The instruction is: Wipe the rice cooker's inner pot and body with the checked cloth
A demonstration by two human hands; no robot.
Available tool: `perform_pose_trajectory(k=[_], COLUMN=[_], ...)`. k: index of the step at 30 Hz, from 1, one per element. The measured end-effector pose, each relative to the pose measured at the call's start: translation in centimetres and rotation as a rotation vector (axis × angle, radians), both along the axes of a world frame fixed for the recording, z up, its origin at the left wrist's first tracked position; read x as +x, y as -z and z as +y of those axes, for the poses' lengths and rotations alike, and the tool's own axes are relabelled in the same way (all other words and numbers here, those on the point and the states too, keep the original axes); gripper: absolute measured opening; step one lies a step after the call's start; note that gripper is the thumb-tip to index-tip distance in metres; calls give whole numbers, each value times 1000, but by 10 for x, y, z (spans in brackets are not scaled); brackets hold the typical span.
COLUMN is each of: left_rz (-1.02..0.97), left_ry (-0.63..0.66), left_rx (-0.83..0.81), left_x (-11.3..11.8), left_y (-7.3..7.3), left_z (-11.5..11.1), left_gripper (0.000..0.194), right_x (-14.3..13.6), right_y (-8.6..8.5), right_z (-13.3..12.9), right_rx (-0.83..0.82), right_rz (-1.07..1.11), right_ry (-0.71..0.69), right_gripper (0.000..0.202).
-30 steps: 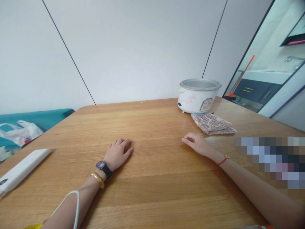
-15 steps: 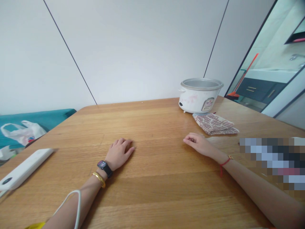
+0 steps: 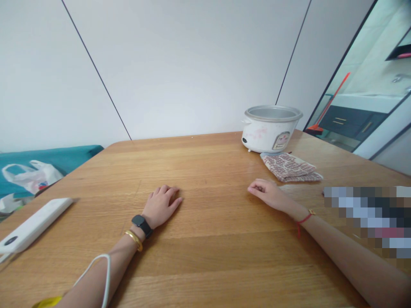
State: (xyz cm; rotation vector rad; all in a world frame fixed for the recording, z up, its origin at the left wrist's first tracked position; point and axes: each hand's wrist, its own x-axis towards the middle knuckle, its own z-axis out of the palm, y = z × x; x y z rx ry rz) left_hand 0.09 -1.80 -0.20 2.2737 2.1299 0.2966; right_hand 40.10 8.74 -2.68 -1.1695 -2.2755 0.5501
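My left hand rests palm down on the wooden table, its fingers a little bent and apart, holding nothing. A black watch and a gold bangle circle that wrist. Across from it, my right hand lies on its side on the tabletop with the fingers curled in loosely; nothing shows in them. A red cord bracelet is on the right wrist. Just beyond the right hand lies a folded patterned cloth, close in front of a white rice cooker without a lid.
At the left edge sits a long white device with a dark oval and a cable. A plastic bag rests on a teal seat beyond the table. A blurred-out patch covers the right side. A wall stands behind.
The watch screen has gone from lit to dark. Both hands stay where they were, and the view has shifted only very slightly.
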Motion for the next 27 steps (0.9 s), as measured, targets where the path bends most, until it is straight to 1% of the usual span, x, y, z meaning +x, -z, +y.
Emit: perform_pose_trajectory(k=[13, 19, 27], left_rz=[-7, 3, 2], left_ry=[2, 10, 6], left_rx=[4, 8, 4], left_x=[-1, -1, -1], left_y=[1, 1, 1], left_z=[1, 0, 0], left_gripper=[46, 47, 46], right_x=[0, 1, 1], right_y=[-1, 0, 3], right_z=[0, 1, 2], right_rx=[-1, -5, -2], right_rz=[9, -11, 17], right_ry=[-7, -14, -11], right_gripper=[34, 34, 33])
